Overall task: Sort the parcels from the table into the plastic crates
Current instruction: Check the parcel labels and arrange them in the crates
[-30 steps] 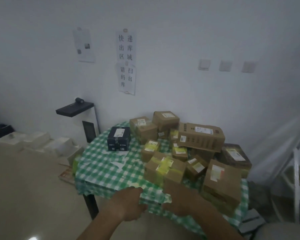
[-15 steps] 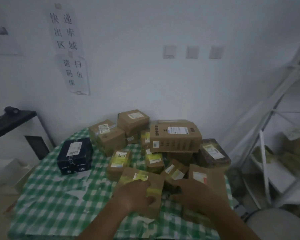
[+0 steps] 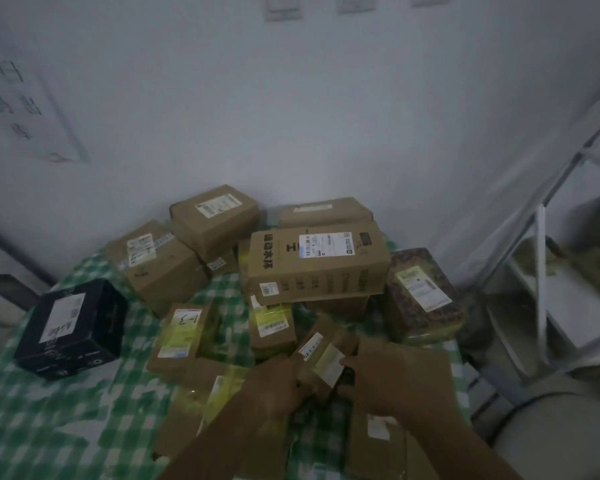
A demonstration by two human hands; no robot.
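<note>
Item: small brown parcel [image 3: 321, 355], tilted, at 5 o'clock on the checked table [image 3: 49, 427]; left hand [image 3: 274, 389] and right hand [image 3: 400, 375] curl their fingers round its two ends. Just at 7 o'clock of it: yellow-taped parcel [image 3: 205, 403]. At 9 o'clock: black box [image 3: 71, 329]. At 12 o'clock: long printed carton [image 3: 314, 263], stacked on others. At 2 o'clock: patterned parcel [image 3: 421, 296]. No crates in view.

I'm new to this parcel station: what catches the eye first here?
A heap of cardboard parcels on the green checked table, topped by a long box at the back. A black box stands apart on the left. In front, both hands, left and right, grip a small parcel.
</note>
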